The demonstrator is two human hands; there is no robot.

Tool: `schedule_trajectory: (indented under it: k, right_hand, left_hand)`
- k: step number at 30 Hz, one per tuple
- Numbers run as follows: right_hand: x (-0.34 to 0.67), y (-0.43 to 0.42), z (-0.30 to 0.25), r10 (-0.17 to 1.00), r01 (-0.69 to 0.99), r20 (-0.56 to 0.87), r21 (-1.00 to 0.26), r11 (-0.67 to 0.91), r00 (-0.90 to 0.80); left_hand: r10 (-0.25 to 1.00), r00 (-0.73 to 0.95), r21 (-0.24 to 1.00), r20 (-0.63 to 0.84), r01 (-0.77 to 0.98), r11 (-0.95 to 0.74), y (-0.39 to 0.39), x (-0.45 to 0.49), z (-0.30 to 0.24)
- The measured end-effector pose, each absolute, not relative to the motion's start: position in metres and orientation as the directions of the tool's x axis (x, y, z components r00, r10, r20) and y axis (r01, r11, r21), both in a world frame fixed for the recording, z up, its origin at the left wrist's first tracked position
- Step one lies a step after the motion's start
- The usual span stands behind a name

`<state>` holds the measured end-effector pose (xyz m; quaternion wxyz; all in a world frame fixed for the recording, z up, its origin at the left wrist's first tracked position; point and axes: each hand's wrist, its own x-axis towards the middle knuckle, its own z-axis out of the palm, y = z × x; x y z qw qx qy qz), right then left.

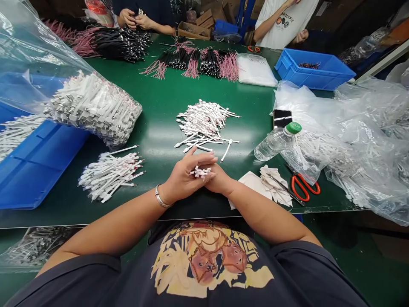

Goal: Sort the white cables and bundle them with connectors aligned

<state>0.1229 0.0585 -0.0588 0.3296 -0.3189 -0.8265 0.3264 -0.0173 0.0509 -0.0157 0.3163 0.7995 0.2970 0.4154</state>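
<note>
Close to the table's front edge, my left hand [183, 177] curls around a small bundle of short white cables [201, 172], their ends pointing toward me. My right hand [220, 178] presses against the bundle from the other side; its fingers are mostly hidden behind my left hand. Just beyond my hands lies a loose pile of the same white cables [203, 119], with one stray cable [226, 150] to its right. Another heap of white cables [110, 172] rests left of my left wrist.
A clear bag of white cables [96, 106] leans on a blue bin [47, 157] at left. To the right are a bottle [271, 143], a phone [282, 117], red-handled scissors [303, 187], tweezers [286, 189] on cloths and plastic bags [361, 128]. Two people stand across the table.
</note>
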Motion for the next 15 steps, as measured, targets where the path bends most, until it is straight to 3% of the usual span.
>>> schedule_trajectory:
  k: [6, 10, 13, 15]
  right_hand:
    - [0.124, 0.066, -0.063, 0.769, 0.334, 0.224, -0.803, 0.494, -0.599]
    - [0.122, 0.066, -0.062, 0.803, 0.285, 0.215, -0.858, 0.427, -0.555]
    - [0.118, 0.056, -0.051, 0.859, 0.167, 0.104, -0.962, 0.214, -0.502]
    - [0.115, 0.046, -0.043, 0.82, 0.037, -0.078, -0.997, -0.069, -0.568]
  left_hand:
    - [0.809, 0.536, 0.865, 0.243, 0.259, -0.431, 0.065, -0.021, -0.026]
    - [0.766, 0.59, 0.885, 0.255, 0.177, -0.431, 0.07, -0.024, -0.022]
    - [0.725, 0.654, 0.928, 0.215, 0.094, -0.36, 0.07, -0.027, -0.008]
    - [0.735, 0.671, 0.972, 0.095, 0.097, -0.214, 0.068, -0.029, 0.0]
